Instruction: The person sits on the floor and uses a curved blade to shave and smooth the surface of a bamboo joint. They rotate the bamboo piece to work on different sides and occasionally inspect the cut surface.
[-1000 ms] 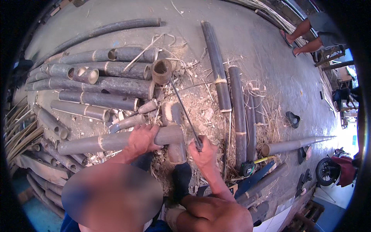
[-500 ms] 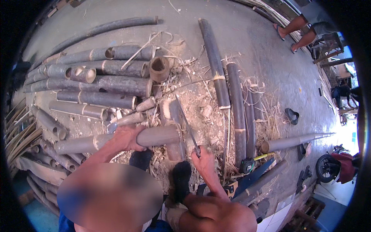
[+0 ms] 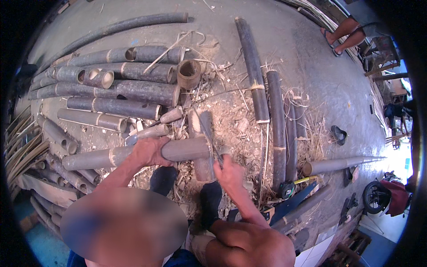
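Head: the right grip [image 3: 230, 172] holds a blade [image 3: 213, 145]; tape measure [image 3: 286, 190] illegible.

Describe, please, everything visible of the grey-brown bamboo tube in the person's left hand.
The grey-brown bamboo tube looks dull and smooth, with a pale joint ring left of its middle. It lies crosswise, its right end over a short, dark bamboo piece. The bare left hand grips it; a dark, narrow blade stands close by its right end, contact unclear.
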Demonstrator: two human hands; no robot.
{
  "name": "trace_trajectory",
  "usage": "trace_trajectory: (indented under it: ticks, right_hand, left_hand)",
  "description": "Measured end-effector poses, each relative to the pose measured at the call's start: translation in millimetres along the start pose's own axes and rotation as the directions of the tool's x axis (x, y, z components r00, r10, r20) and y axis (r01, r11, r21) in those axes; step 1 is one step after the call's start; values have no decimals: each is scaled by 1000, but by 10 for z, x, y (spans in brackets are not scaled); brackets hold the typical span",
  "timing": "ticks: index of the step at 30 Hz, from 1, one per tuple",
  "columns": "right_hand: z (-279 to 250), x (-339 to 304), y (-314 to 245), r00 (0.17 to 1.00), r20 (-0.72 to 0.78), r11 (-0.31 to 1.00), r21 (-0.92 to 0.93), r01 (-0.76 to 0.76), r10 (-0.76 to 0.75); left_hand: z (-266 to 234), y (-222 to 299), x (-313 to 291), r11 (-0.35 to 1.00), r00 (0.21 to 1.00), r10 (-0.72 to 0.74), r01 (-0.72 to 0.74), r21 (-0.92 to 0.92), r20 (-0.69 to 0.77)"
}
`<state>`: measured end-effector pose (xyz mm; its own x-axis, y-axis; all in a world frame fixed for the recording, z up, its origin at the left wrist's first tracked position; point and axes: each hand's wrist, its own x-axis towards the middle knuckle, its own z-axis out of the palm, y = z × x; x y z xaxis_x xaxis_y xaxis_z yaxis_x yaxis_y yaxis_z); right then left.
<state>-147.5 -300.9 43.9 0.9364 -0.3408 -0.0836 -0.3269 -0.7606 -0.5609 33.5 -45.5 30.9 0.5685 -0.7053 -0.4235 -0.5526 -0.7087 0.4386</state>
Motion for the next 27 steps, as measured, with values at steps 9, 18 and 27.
trace_trajectory:
  ticks: [9, 18, 27]
  right_hand:
    - [8, 7, 30, 945, -240, 929, 242, 278, -221]
    - [228, -83, 439, 990, 60, 990, 48, -133, 131]
    - [-94, -48, 145, 994, -97, 976, 208, 59, -39]
  left_hand:
    - [-51, 37, 1, 998, 997, -49, 50, -26, 52]
    - [-75, 142, -64, 999, 999, -44, 44, 17, -18]
    - [123, 264, -133, 987, 993, -29, 46, 157, -111]
